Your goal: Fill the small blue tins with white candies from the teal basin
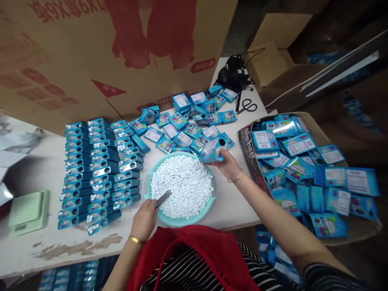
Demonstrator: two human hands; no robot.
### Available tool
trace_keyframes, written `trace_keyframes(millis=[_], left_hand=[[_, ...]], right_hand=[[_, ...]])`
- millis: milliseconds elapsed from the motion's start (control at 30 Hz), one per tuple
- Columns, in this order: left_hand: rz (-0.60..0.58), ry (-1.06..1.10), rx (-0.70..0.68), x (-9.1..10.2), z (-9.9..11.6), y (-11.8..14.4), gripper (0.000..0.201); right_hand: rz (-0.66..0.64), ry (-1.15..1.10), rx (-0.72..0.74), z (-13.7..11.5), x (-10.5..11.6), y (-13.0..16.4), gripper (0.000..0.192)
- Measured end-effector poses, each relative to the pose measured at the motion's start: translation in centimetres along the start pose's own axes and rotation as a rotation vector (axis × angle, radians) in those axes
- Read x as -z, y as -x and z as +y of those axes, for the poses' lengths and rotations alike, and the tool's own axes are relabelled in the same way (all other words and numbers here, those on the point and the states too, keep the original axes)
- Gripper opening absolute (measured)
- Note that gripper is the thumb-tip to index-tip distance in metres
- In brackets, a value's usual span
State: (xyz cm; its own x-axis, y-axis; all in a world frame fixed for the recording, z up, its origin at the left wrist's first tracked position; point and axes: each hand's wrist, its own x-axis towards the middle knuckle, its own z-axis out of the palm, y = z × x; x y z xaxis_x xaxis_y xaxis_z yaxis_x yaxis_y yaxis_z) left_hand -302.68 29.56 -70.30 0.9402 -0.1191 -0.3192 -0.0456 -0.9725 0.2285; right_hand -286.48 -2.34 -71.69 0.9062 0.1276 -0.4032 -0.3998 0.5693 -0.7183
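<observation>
My left hand is closed around a flat metal scoop, whose blade lies on the near left part of the heap of small white tablets in the round teal basin. My right hand is curled around a small blue box, holding it tilted just over the basin's far right rim.

The basin sits close to the table's near edge, with only a narrow strip of bare top before the drop. To its left, three tight columns of blue boxes run from near to far, almost touching the basin's left handle. Farther left lies a green scale, with bare table between it and the columns. Beyond the basin a loose scatter of blue boxes fills the far side up to the big cardboard wall. Scissors lie at the far right corner. Off the right edge, an open carton of flat blue packets stands close beside my right forearm.
</observation>
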Motion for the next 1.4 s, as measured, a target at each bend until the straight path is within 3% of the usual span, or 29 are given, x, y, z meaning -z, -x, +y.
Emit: trace_keyframes(millis=[100,200,300,467,600,767,867,933,1067,1167,1300,1400], left_hand=[[0.036,0.019,0.016,-2.9,2.6,-2.9,0.022],[0.079,0.065,-0.021,-5.0,4.2,-5.4,0.026],[0.078,0.097,-0.079,-5.1,4.1,-6.2,0.026],[0.066,0.116,-0.120,-4.1,2.7,-5.7,0.024],[0.082,0.121,-0.105,-4.6,3.0,-5.9,0.025],[0.082,0.126,-0.100,-5.0,3.3,-6.2,0.025],[0.077,0.122,-0.094,-4.8,3.1,-6.2,0.026],[0.073,0.120,-0.088,-4.6,3.1,-6.1,0.027],[0.073,0.118,-0.061,-4.6,3.6,-5.9,0.028],[0.076,0.119,-0.031,-4.8,4.0,-5.9,0.027],[0.067,0.149,-0.013,-4.8,4.1,-6.0,0.017],[0.054,0.194,-0.022,-4.5,3.9,-5.9,0.017]], right_hand=[[0.071,-0.148,-0.129,1.6,2.6,6.6,0.066],[0.027,-0.206,-0.232,4.0,3.6,11.6,0.065],[-0.079,-0.158,-0.323,6.4,4.1,15.0,0.065],[-0.165,0.136,-0.275,7.5,5.4,17.4,0.061],[-0.191,0.281,-0.231,5.4,5.9,15.5,0.047],[0.002,0.271,0.099,3.4,5.0,6.5,0.047],[-0.074,0.321,0.178,4.3,4.0,1.0,0.056],[-0.146,0.456,0.200,5.6,3.1,-0.7,0.060],[-0.108,0.752,0.292,8.0,0.9,0.8,0.057],[-0.167,0.794,0.254,8.9,-1.0,3.3,0.044],[-0.217,0.601,0.141,9.7,-3.0,4.5,0.038],[-0.205,0.359,0.087,9.4,-3.1,4.4,0.041]])
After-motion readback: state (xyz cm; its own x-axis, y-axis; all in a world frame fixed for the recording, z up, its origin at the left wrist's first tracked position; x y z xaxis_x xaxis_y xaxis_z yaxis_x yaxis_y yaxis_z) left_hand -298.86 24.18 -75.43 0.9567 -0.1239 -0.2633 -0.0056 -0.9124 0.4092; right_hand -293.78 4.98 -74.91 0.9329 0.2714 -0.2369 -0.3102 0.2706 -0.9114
